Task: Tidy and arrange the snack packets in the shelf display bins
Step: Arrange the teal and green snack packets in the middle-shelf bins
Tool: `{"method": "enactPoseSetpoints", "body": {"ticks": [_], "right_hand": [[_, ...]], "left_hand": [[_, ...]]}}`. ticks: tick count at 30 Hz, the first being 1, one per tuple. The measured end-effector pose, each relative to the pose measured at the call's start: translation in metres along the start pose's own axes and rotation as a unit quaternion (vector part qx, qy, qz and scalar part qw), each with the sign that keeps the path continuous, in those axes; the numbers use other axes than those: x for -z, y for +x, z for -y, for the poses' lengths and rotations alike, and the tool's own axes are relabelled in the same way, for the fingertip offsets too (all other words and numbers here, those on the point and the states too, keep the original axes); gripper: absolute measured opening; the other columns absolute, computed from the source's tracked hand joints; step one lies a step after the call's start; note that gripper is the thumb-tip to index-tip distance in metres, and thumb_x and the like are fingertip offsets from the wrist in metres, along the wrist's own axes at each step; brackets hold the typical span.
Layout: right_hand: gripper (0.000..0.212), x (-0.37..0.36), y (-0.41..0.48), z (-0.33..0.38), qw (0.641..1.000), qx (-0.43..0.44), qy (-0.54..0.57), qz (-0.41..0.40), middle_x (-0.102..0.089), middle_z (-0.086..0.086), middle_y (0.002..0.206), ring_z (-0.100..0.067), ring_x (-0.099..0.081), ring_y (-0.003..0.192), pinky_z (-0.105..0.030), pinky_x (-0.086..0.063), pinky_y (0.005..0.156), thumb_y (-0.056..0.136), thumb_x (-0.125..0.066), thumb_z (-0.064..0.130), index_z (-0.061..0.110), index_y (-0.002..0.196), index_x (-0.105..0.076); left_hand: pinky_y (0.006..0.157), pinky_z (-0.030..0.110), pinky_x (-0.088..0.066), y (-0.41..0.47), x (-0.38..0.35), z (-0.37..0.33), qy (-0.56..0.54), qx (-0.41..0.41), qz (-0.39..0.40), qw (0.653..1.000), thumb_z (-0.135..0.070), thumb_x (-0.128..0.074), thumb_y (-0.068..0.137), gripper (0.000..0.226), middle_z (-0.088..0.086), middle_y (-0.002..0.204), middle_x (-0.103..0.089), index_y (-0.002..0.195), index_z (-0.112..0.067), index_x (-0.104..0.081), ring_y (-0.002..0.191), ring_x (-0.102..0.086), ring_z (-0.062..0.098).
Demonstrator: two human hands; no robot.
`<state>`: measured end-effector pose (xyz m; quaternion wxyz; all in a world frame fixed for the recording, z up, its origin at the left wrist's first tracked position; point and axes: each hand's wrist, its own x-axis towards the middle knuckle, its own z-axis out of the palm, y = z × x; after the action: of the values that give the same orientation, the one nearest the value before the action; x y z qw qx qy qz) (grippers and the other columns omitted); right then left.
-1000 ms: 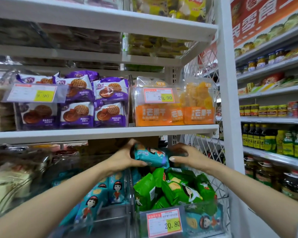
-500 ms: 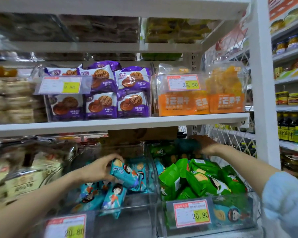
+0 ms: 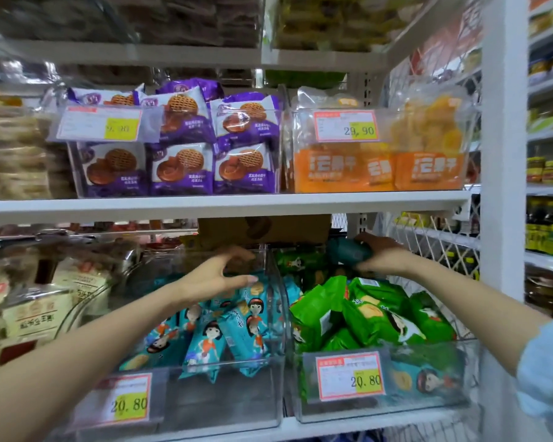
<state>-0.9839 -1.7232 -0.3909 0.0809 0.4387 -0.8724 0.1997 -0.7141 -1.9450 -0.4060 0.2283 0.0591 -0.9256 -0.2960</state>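
Two clear display bins stand side by side on the lower shelf. The left bin (image 3: 205, 400) holds several teal snack packets (image 3: 224, 327) with a cartoon girl. The right bin (image 3: 460, 378) holds several green packets (image 3: 371, 311). My left hand (image 3: 214, 275) hovers open just above the teal packets, fingers spread, holding nothing. My right hand (image 3: 380, 253) is at the back of the right bin, shut on one teal packet (image 3: 345, 252) above the green ones.
The shelf board above (image 3: 224, 202) hangs low over both hands. It carries purple waffle-biscuit packets (image 3: 179, 145) and orange packets (image 3: 380, 167) in bins. A white upright post (image 3: 503, 186) stands at the right. Cream packets (image 3: 35, 307) fill a bin at the left.
My left hand has let go of the teal packet it held; that packet now lies in the left bin. My right hand still grips its teal packet at the back of the right bin.
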Motion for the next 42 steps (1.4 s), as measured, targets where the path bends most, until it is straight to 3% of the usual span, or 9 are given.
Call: {"method": "enactPoseSetpoints", "body": {"ticks": [4, 9, 13, 19, 23, 26, 31, 39, 42], "right_hand": [[0.057, 0.014, -0.028, 0.017, 0.986, 0.046, 0.157, -0.02, -0.061, -0.004, 0.116, -0.009, -0.058, 0.081, -0.004, -0.041, 0.056, 0.079, -0.075, 0.023, 0.019, 0.13, -0.049], [0.047, 0.027, -0.059, 0.041, 0.982, 0.07, 0.175, 0.032, -0.058, 0.001, 0.1, -0.001, -0.054, 0.073, -0.005, -0.043, 0.053, 0.081, -0.07, 0.009, 0.018, 0.123, -0.05], [0.056, 0.031, -0.078, 0.057, 0.957, 0.106, 0.268, 0.018, -0.058, 0.0, 0.108, -0.004, -0.059, 0.088, -0.009, -0.049, 0.069, 0.072, -0.076, -0.001, 0.014, 0.121, -0.052], [0.052, 0.024, -0.095, 0.082, 0.929, 0.185, 0.32, -0.033, -0.057, 0.002, 0.104, 0.008, -0.055, 0.087, -0.008, -0.044, 0.076, 0.065, -0.08, -0.003, 0.018, 0.105, -0.053], [0.063, 0.023, -0.098, 0.081, 0.922, 0.193, 0.335, -0.003, -0.056, 0.001, 0.121, -0.005, -0.055, 0.111, -0.024, -0.043, 0.096, 0.067, -0.081, 0.005, 0.029, 0.116, -0.048], [0.064, 0.03, -0.101, 0.068, 0.932, 0.174, 0.317, 0.012, -0.052, 0.008, 0.125, -0.006, -0.054, 0.114, -0.031, -0.042, 0.1, 0.073, -0.079, 0.015, 0.038, 0.121, -0.044], [0.053, 0.033, -0.107, 0.044, 0.946, 0.135, 0.292, 0.03, -0.052, 0.007, 0.125, -0.006, -0.055, 0.111, -0.033, -0.044, 0.099, 0.077, -0.075, 0.032, 0.04, 0.122, -0.048], [0.053, 0.02, -0.108, 0.048, 0.948, 0.142, 0.264, 0.105, -0.049, 0.012, 0.129, 0.0, -0.05, 0.115, -0.023, -0.044, 0.094, 0.08, -0.073, 0.023, 0.046, 0.12, -0.047], [0.051, 0.017, -0.105, 0.05, 0.947, 0.145, 0.264, 0.114, -0.048, 0.011, 0.13, -0.002, -0.049, 0.118, -0.028, -0.042, 0.099, 0.081, -0.072, 0.024, 0.047, 0.12, -0.048]], "left_hand": [[0.104, 0.028, -0.039, 0.015, -0.017, -0.021, -0.047, -0.047, -0.039, 0.997, -0.029, -0.073, 0.079, 0.05, 0.0, 0.126, -0.054, 0.122, -0.02, -0.05, 0.119, -0.051, 0.012], [0.09, 0.0, -0.033, 0.024, -0.038, -0.046, -0.052, -0.079, -0.04, 0.995, -0.019, -0.069, 0.083, 0.052, -0.001, 0.128, -0.052, 0.129, -0.011, -0.047, 0.118, -0.046, 0.005], [0.095, 0.015, -0.037, 0.02, -0.047, -0.064, -0.113, -0.062, -0.02, 0.991, -0.025, -0.069, 0.081, 0.047, -0.01, 0.12, -0.053, 0.122, -0.022, -0.046, 0.113, -0.05, 0.002], [0.089, 0.023, -0.047, 0.008, -0.047, -0.081, -0.118, -0.082, 0.006, 0.99, -0.038, -0.068, 0.08, 0.039, -0.005, 0.115, -0.057, 0.114, -0.026, -0.052, 0.103, -0.056, 0.007], [0.081, 0.021, -0.05, -0.005, -0.035, -0.076, -0.13, -0.086, 0.002, 0.988, -0.024, -0.07, 0.083, 0.031, -0.004, 0.108, -0.06, 0.111, -0.021, -0.058, 0.092, -0.06, 0.005], [0.076, 0.021, -0.052, -0.015, -0.015, -0.061, -0.119, -0.073, -0.018, 0.99, -0.019, -0.071, 0.081, 0.031, -0.006, 0.106, -0.061, 0.11, -0.024, -0.06, 0.087, -0.062, 0.002], [0.072, 0.014, -0.052, -0.029, 0.013, -0.026, -0.091, -0.022, -0.058, 0.994, -0.04, -0.079, 0.068, 0.042, -0.012, 0.107, -0.061, 0.104, -0.034, -0.058, 0.087, -0.062, -0.002], [0.093, 0.031, -0.047, -0.019, 0.013, 0.016, 0.168, 0.056, -0.014, 0.984, -0.026, -0.071, 0.082, 0.046, 0.001, 0.124, -0.057, 0.122, -0.026, -0.049, 0.107, -0.057, 0.015], [0.101, 0.026, -0.038, -0.014, 0.007, -0.006, 0.089, 0.009, -0.048, 0.995, -0.031, -0.066, 0.085, 0.037, -0.01, 0.125, -0.052, 0.118, -0.033, -0.049, 0.118, -0.049, 0.011]]}}
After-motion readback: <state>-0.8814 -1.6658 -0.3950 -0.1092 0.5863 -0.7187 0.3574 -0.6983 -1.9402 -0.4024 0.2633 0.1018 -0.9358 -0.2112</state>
